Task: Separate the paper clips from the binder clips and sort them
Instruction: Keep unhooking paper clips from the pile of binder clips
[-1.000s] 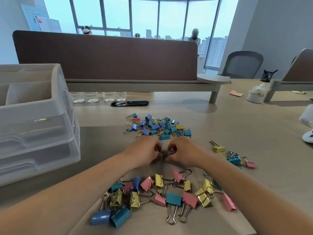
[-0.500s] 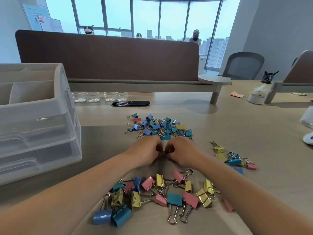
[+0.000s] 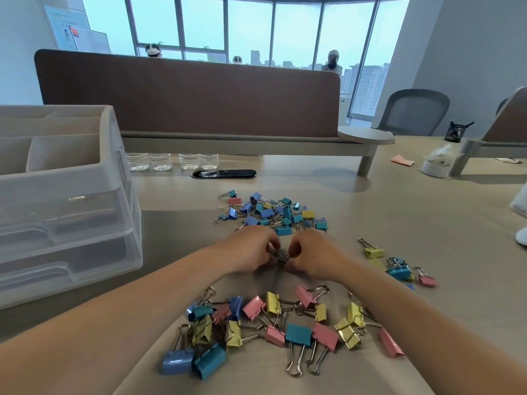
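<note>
left hand (image 3: 251, 252) and right hand (image 3: 310, 255) are pinching a silvery clump (image 3: 282, 257)
knuckles that were pressing together half a second ago are now parting, baring the clump between curled fingertips, just nearer than the mixed pile (image 3: 273, 213); likely tangled clips being teased apart, most sorting remaining.

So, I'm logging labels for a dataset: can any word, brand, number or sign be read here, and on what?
Nothing can be read.
Wall sheets: print and a red patch, too blurred to read.
Binder clips: no text visible.
Drawer unit: no label visible.
</note>
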Motion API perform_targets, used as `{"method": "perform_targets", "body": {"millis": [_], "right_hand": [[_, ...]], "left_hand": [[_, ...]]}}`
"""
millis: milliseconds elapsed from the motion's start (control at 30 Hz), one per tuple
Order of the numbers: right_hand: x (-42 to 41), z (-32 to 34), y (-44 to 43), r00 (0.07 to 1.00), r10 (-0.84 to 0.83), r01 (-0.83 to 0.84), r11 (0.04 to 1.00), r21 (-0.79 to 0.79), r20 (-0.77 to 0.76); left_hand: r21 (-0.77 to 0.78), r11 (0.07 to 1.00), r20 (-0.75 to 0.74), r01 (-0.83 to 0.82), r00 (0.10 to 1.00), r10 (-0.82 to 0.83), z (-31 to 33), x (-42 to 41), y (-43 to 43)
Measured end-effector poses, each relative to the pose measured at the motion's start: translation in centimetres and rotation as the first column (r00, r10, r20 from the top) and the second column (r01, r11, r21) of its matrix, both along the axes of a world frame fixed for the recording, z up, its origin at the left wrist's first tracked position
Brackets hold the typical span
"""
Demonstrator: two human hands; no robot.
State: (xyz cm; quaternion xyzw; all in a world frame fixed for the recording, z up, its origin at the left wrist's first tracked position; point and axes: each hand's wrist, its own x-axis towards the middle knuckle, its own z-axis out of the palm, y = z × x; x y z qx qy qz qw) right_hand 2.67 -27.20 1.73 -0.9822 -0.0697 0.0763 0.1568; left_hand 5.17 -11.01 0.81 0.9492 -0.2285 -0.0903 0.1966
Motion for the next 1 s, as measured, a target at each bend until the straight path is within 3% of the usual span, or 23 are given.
{"method": "perform_targets", "body": {"millis": [500, 1000], "right_hand": [[0.8, -1.0, 1.2, 0.999, 0.030, -0.028, 0.996, -0.088, 0.019], [0.5, 0.3, 2.6, 0.991, 0.123, -0.135, 0.944, -0.301, -0.060]], "left_hand": [[-0.036, 0.999, 0.124, -0.013, 0.992, 0.017, -1.1, -0.1, 0.0], [0.083, 0.996, 0.224, 0.033, 0.973, -0.051, -1.5, -0.7, 0.2]]}}
